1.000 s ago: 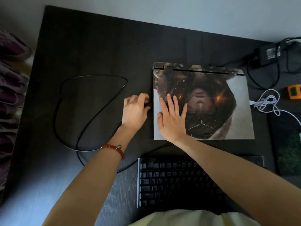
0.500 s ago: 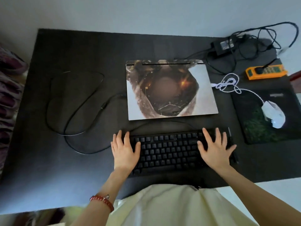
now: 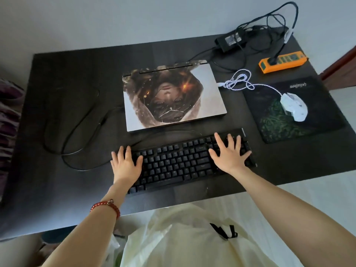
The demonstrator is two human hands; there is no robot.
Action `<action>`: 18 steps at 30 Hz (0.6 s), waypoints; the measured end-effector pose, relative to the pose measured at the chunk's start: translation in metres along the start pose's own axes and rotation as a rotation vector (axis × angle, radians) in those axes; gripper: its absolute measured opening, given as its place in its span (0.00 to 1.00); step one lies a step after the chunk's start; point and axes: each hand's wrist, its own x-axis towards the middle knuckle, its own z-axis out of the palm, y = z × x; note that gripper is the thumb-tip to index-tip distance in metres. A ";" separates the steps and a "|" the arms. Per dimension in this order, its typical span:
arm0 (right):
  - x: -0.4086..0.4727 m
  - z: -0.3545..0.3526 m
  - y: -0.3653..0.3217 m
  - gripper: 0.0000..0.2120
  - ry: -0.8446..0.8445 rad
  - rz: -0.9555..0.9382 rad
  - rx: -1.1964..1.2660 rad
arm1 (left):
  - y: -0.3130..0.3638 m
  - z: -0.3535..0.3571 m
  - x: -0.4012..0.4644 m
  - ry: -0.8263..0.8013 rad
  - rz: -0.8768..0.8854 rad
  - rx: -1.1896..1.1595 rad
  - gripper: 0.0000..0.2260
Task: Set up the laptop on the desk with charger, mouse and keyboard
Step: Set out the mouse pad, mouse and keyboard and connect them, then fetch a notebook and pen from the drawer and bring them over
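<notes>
My left hand [image 3: 126, 164] lies flat, fingers spread, on the left end of the keyboard [image 3: 185, 160]; my right hand [image 3: 229, 153] lies the same way on its right end, neither gripping anything. The closed laptop [image 3: 173, 97] sits on the desk [image 3: 63, 112] just behind the keyboard; the mouse [image 3: 293, 106] rests on its pad [image 3: 316, 105] to the right; the charger [image 3: 231, 41] lies at the far right corner.
</notes>
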 end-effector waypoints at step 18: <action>-0.173 -0.044 0.309 0.12 0.401 0.276 0.702 | 0.366 0.148 -0.213 -0.325 0.833 0.004 0.15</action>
